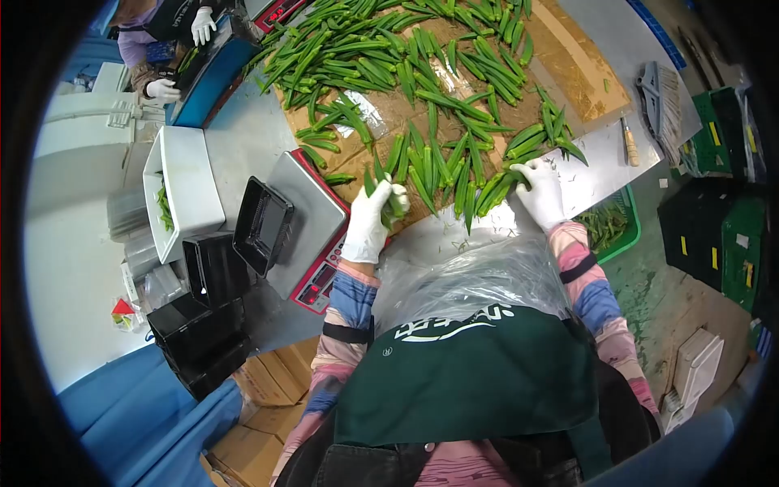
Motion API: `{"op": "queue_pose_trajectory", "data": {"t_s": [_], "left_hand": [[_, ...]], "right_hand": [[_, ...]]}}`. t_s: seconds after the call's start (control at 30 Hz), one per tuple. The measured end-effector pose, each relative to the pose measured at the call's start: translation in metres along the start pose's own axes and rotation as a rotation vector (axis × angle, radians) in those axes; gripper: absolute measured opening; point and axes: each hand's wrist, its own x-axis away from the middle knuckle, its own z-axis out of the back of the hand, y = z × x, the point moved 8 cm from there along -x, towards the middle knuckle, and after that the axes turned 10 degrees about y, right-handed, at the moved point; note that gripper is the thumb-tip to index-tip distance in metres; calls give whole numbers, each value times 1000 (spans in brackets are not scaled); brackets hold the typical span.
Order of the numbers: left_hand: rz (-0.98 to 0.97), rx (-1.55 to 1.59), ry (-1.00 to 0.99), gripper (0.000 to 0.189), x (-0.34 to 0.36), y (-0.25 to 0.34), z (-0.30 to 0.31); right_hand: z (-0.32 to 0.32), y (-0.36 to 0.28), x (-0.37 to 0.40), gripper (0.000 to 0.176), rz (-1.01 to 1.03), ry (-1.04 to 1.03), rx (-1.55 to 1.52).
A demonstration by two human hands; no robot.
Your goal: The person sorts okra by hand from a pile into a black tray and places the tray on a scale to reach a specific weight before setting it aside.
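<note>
My left hand (375,217), in a white glove, is closed around a few green okra pods (380,172), which stick up past the fingers. To the right, my gloved right hand (540,193) has its thumb and forefinger at the end of an okra pod (492,195) near the table's front edge. Its fingers are bent around that end. Between and beyond both hands, many loose okra (438,162) lie on a flattened brown cardboard sheet (580,57). Small trimmings are scattered on the metal table (604,174) by my right hand.
Left of my left hand, a black plastic tray (264,226) sits on a red-and-grey scale (304,219). Stacked black trays (199,341) and a white bin (191,183) stand farther left. A brush (659,109) lies right. A green crate (629,231) is below. A co-worker's gloved hands (203,26) are upper left.
</note>
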Motion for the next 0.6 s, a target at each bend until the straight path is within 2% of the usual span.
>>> {"op": "queue_pose_trajectory", "data": {"t_s": [0.03, 0.1, 0.17, 0.27, 0.37, 0.43, 0.47, 0.5, 0.57, 0.6], "left_hand": [[-29, -56, 145, 24, -8, 4, 11], [-212, -229, 165, 18, -18, 25, 11], [-311, -368, 290, 14, -35, 35, 13], [-531, -676, 303, 14, -70, 32, 6], [-659, -998, 282, 24, -65, 32, -27], [-623, -1120, 347, 29, -71, 34, -22], [-570, -1038, 300, 30, -80, 28, -13], [-513, -985, 272, 31, -86, 27, -8], [-453, -714, 188, 30, -97, 21, 7], [-353, -652, 163, 28, -92, 20, 8]], "right_hand": [[-3, -4, -1, 32, 30, -7, 76], [-4, -7, -3, 32, 74, 15, 80], [-4, -9, -2, 33, 113, 10, 91], [2, -12, -2, 32, 212, 2, 120], [18, -15, -3, 26, 160, 58, 63], [45, -15, -1, 19, -41, 4, -64], [39, 10, 2, 19, -328, -39, -391], [35, 34, 9, 19, -632, 4, -703], [42, 45, 17, 26, -766, 79, -1359], [37, 53, 26, 32, -863, -97, -1475]]}}
